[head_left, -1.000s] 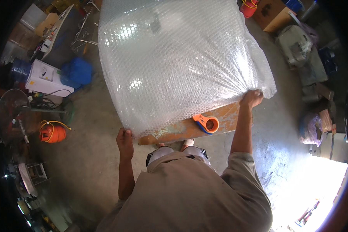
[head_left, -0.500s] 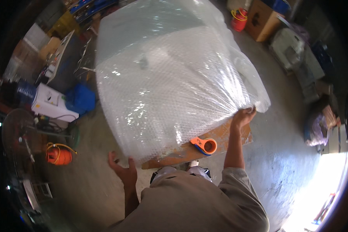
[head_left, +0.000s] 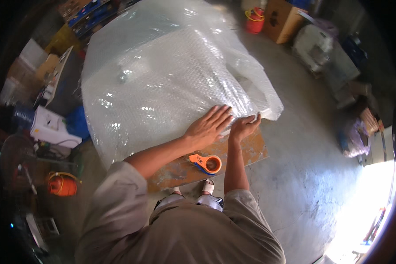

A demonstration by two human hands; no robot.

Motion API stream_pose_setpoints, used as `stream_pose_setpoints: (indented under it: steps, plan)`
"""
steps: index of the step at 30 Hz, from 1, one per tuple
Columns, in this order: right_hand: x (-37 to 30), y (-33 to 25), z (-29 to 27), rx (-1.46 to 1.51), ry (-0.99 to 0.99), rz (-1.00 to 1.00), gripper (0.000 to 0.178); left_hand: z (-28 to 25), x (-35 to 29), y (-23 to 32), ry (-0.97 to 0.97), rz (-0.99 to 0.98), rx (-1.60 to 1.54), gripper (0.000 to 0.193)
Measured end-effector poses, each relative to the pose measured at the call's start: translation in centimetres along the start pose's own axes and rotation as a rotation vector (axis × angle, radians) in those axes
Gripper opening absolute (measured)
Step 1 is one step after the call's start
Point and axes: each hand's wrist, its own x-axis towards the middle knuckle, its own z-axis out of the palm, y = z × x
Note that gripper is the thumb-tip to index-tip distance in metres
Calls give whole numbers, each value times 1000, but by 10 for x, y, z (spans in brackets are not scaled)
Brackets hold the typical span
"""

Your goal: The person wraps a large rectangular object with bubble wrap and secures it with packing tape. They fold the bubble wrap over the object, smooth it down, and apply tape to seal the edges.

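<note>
A large white item lies under clear bubble wrap point(head_left: 149, 83) that covers it on all the sides I can see. My left hand point(head_left: 209, 127) rests flat on the wrap near its right front corner, fingers stretched out. Just to its right, my right hand point(head_left: 244, 127) is closed on the gathered edge of the bubble wrap. A loose flap of the wrap hangs out past my right hand. In front of the bundle, an orange tape dispenser point(head_left: 212, 164) with a blue part sits on a brown board point(head_left: 176, 172); neither hand touches it.
On the left are a white appliance point(head_left: 53, 127) and an orange gas cylinder point(head_left: 62, 185). A red cylinder point(head_left: 254, 22) and a cardboard box point(head_left: 281, 20) stand at the far right. Purple plastic bags point(head_left: 355, 140) lie by the bright doorway.
My left hand has moved from the bundle's left front corner across to the right, and now lies on the wrap. My right hand keeps its hold. The view has shifted.
</note>
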Motion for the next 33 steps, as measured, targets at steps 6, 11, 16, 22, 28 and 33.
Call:
stream_pose_setpoints:
  steps: [6, 11, 16, 22, 28, 33]
  plan:
    - [7, 17, -13, 52, 9, -65, 40, 12, 0, 16, -1, 39, 277, 66]
    - [13, 14, -21, -57, -58, 11, 44, 28, 2, 21, -15, -9, 380, 66]
    - [-15, 27, -37, 280, -239, 46, 54, 42, -8, 15, -61, -43, 336, 65]
    - [-112, 108, -181, -380, -1042, -875, 26, 66, 24, 25, 32, -121, 211, 69]
    - [-186, 93, -200, -550, -1188, -933, 36, 76, 32, 35, -17, -93, 292, 68]
    - [-187, 68, -142, -391, -1131, -833, 33, 88, 40, 25, 140, -220, 249, 71]
